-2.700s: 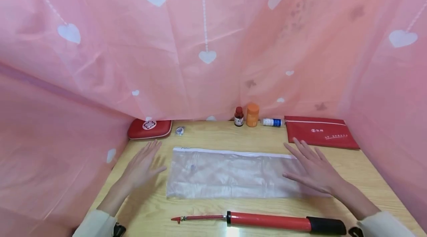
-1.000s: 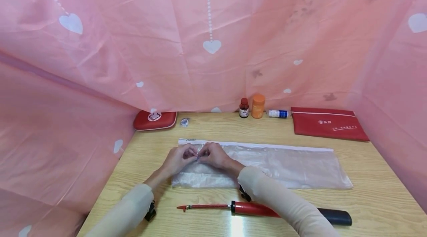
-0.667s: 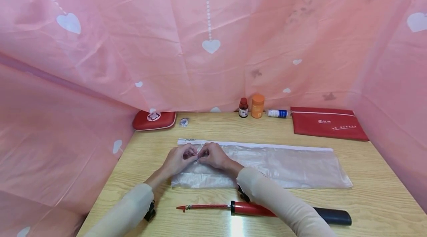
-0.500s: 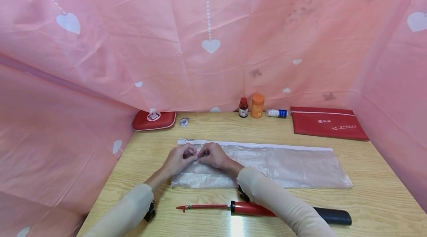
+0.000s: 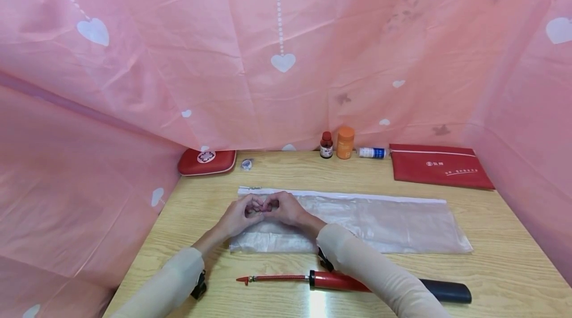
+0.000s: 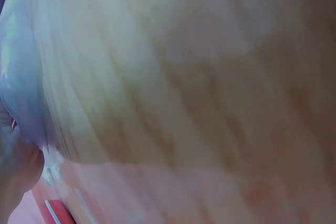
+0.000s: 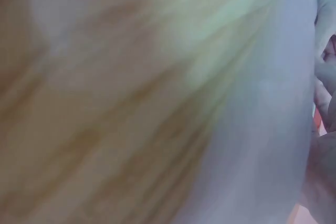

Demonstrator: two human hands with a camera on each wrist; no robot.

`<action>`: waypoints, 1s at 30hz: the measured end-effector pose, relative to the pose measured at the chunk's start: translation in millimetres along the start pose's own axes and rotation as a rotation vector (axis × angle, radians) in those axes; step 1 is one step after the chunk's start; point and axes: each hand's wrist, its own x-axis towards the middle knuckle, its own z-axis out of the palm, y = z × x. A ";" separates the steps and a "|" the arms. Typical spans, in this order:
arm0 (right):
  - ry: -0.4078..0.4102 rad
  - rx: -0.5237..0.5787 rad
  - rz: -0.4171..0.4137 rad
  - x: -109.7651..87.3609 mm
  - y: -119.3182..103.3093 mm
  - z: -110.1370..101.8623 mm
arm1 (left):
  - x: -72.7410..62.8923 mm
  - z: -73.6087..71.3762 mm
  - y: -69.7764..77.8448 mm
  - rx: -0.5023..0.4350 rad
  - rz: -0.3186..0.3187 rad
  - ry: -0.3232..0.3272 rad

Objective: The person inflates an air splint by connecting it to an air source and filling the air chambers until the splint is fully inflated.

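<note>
A long sleeve of clear plastic (image 5: 384, 223) lies flat on the wooden table, with a white zip (image 5: 348, 195) along its far edge. Over its left part, my left hand (image 5: 239, 217) and right hand (image 5: 287, 209) meet fingertip to fingertip. Both pinch a small part of the sleeve's surface, apparently its air valve, mostly hidden by the fingers. At the left edge of the left wrist view are bent fingers (image 6: 21, 163) beside the bluish plastic. The right wrist view is blurred, with fingers (image 7: 321, 174) at its right edge.
A red hand pump (image 5: 339, 280) lies in front, partly under the right sleeve. Along the back are a red case (image 5: 214, 165), a small wrapped roll (image 5: 247, 164), a brown bottle (image 5: 326, 146), an orange jar (image 5: 345, 143), a blue-white roll (image 5: 372, 152) and a red pouch (image 5: 440, 166).
Earlier both hands were spread apart over the sleeve's two ends; they then came together on its left part. Since half a second ago, the fingertips have shifted slightly at the pinched spot.
</note>
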 end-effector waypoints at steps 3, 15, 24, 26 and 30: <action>0.002 0.000 0.010 1.4 -2.2 0.7 | 0.1 -0.2 -2.0 0.018 -0.022 -0.016; 0.034 -0.041 0.054 -0.4 -4.9 3.1 | 2.2 -2.2 -6.7 -0.062 -0.032 -0.077; 0.079 -0.114 0.052 -0.8 -2.6 6.0 | 3.3 5.9 -4.2 -0.042 -0.050 0.006; 0.078 -0.113 0.048 -0.6 -2.4 5.8 | 2.6 7.2 -2.7 -0.047 -0.077 0.022; 0.078 -0.098 0.033 -0.4 -1.7 4.9 | 0.5 8.6 0.0 -0.041 -0.085 0.046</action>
